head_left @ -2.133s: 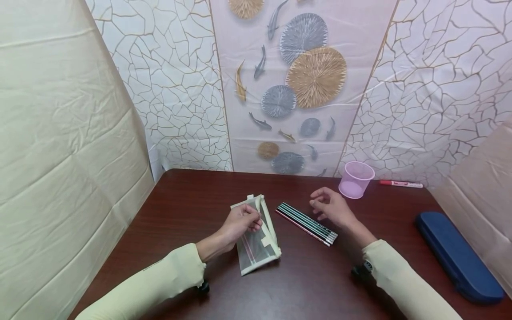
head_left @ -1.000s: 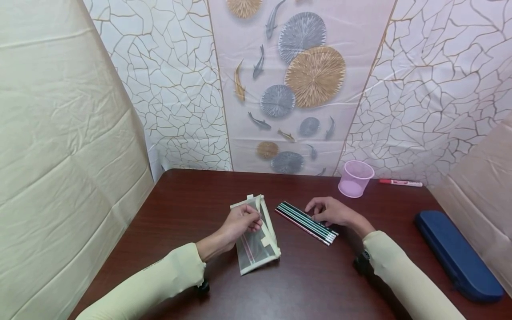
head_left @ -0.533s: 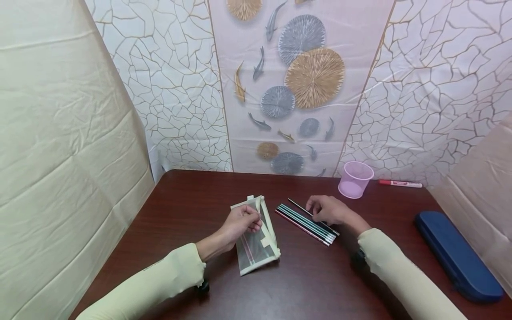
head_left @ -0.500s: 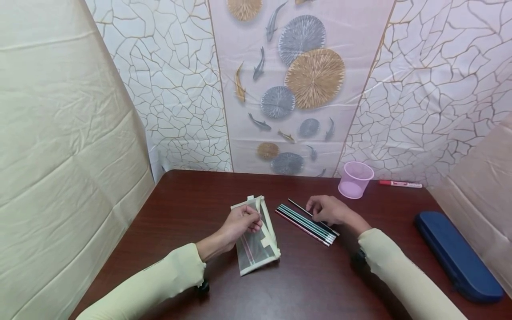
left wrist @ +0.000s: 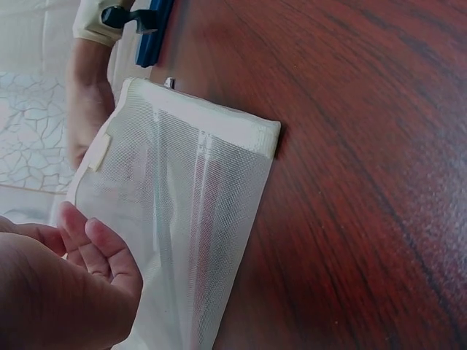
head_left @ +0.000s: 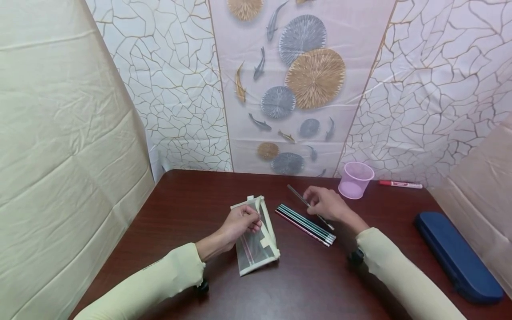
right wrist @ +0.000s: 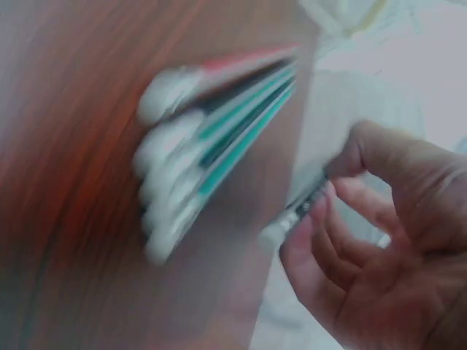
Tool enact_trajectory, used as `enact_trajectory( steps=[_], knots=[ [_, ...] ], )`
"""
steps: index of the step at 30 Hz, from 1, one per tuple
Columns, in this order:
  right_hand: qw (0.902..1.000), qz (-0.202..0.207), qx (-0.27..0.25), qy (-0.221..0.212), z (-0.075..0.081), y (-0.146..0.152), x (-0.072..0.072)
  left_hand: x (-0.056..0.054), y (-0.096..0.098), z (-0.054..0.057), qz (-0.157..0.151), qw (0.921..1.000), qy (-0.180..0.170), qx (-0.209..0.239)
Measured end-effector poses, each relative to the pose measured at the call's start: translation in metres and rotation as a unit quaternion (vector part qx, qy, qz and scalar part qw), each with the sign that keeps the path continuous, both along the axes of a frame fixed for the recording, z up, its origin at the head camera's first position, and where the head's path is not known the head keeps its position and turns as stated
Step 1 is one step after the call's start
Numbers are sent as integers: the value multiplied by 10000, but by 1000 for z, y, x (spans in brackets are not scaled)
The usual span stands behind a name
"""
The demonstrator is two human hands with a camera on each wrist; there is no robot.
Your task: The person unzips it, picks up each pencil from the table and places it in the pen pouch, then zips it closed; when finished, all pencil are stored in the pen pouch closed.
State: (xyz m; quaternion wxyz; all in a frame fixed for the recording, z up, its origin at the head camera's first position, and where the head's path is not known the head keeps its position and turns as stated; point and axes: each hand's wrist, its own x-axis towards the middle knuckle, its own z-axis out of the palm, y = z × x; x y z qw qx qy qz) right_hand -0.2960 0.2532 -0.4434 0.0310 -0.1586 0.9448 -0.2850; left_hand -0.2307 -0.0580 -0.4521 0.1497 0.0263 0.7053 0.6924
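My left hand pinches the open zip edge of a pale cream mesh pencil pouch lying on the table. Reddish and greenish strips show through the mesh in the left wrist view. Between thumb and fingers, my right hand holds a dark pencil, tilted above the table, its white end toward me in the right wrist view. Just below it lies a tight row of pencils, several green-and-black ones and a red one at the near side, white ends toward me. That view is blurred.
A pink see-through cup stands at the back right, with a red-and-white marker beside it near the table's back edge. On the far right lies a long blue case. Patterned cloth hangs behind the dark wood table.
My right hand came down on the row, slid one pencil away from the others and now has it raised off the table. The left hand and pouch stay in place.
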Motion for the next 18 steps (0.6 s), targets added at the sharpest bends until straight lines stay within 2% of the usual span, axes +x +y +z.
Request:
enact_trajectory(
  steps=[2,4,6,8,10,14,16,18],
  knots=[
    [9979,-88,-647,-40,5,-9,6,0,0,0,12,10000,4,-16],
    [9884,-127,-1483,-298,10,-21,12,-1,0,-1,40,10000,26,-14],
    [9707,-181,-2317,-601,13,-33,18,-1,0,-2,69,10000,46,9],
    [9484,-227,-3047,-843,14,-45,22,-2,0,-2,84,9999,88,14],
    [9273,-332,-3589,-1010,12,-57,25,-3,1,-2,96,9999,91,25],
    [8976,-463,-4198,-1262,5,-78,32,-3,2,-2,83,9999,75,27],
    [8895,-475,-4316,-1424,1,-87,36,-3,3,-2,86,9999,51,67],
    [8860,-433,-4329,-1602,-3,-95,40,-2,4,-2,91,9999,56,99]
  ],
)
